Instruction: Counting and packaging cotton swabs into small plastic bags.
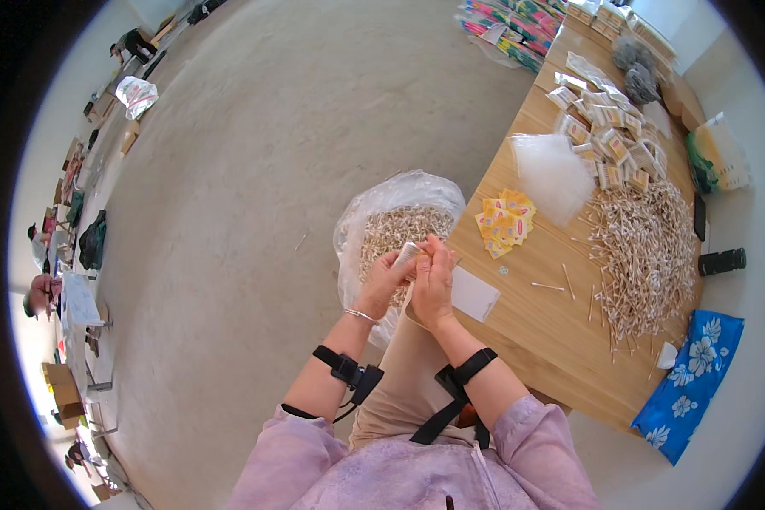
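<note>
My left hand [383, 279] and my right hand [434, 282] meet over my lap, both closed on a small clear packet [407, 253] of cotton swabs. Just beyond them a large clear plastic bag [397, 223] on the floor holds many filled swab packets. On the wooden table [561, 336] to my right lie a big loose heap of cotton swabs [646, 251], a small stack of yellow paper labels [505, 221], a pile of empty clear sleeves [552, 174] and a white card [474, 294].
Finished packets [612, 140] are heaped at the table's far end beside a green-and-white bag [718, 157]. A blue flowered cloth [688, 382] hangs off the near right corner. Colourful boxes [518, 25] sit beyond. Other people sit far off at left [42, 289].
</note>
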{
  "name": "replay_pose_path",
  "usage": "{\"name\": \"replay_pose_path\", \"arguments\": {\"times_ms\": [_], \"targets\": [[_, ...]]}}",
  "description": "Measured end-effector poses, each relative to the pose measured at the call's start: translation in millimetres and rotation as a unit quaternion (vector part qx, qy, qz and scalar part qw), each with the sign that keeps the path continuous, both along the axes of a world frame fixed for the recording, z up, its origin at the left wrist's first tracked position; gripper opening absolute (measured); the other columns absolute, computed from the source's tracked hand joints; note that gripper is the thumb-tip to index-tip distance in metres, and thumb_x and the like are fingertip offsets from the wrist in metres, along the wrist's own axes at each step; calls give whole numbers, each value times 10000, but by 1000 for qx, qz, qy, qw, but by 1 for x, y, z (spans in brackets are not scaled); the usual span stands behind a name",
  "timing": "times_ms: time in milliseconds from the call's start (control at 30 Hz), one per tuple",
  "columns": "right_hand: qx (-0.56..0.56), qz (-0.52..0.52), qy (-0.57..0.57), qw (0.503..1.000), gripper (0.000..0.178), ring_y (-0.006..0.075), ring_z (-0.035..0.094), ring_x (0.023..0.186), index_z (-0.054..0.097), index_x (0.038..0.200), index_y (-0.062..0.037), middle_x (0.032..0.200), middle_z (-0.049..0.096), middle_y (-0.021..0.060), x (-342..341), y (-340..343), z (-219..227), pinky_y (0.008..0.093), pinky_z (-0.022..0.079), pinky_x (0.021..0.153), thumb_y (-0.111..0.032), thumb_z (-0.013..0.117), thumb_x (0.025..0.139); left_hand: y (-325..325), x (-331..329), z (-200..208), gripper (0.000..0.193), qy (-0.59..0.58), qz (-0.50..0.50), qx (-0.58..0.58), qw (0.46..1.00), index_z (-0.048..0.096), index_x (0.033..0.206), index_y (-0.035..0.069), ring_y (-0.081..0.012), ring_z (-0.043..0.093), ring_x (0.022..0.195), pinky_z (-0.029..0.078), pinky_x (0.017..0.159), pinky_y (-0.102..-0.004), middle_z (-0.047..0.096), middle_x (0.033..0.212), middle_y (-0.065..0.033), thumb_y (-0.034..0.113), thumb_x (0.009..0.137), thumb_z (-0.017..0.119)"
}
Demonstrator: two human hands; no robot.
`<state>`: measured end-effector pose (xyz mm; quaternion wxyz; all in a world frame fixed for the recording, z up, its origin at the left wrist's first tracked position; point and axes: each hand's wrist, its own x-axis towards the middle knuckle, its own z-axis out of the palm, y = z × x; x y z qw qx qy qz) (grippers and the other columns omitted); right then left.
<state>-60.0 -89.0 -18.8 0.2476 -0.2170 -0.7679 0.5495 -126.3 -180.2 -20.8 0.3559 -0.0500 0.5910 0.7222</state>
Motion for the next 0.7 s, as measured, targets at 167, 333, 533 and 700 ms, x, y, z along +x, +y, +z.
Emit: {"name": "replay_pose_path", "arguments": {"times_ms": [167,333,533,700], "targets": [[26,-17,-14,999,401,335,476,1118,423,1276,-17,1106,554,164,-1,-4,-3,496,193,1092,-17,461,877,6,-21,9,205,88,-24,-65,994,662,962,25,-68,576,761,470,693,-232,649,852,-7,201,859,680],[67,-27,0,997,447,353,483,1120,406,1281,-23,1116,545,178,-4,-5,-7,519,205,1094,24,480,843,17,-15,11,169,90,-29,-74,993,684,893,11,-55,547,714,448,644,-213,642,787,6,176,877,651],[96,-64,10,993,424,385,415,1251,400,1282,-14,1229,506,209,-8,-10,-8,536,195,1102,14,459,863,19,-6,5,178,58,-55,-26,996,664,869,33,-38,536,658,450,561,-204,620,760,23,211,882,667],[95,-72,29,992,461,402,330,1325,372,1314,-7,1339,426,233,-10,-13,-6,543,163,1113,22,420,857,19,-9,3,170,40,-75,-37,996,652,860,32,-55,560,670,463,572,-214,646,789,-2,199,882,663]]}}
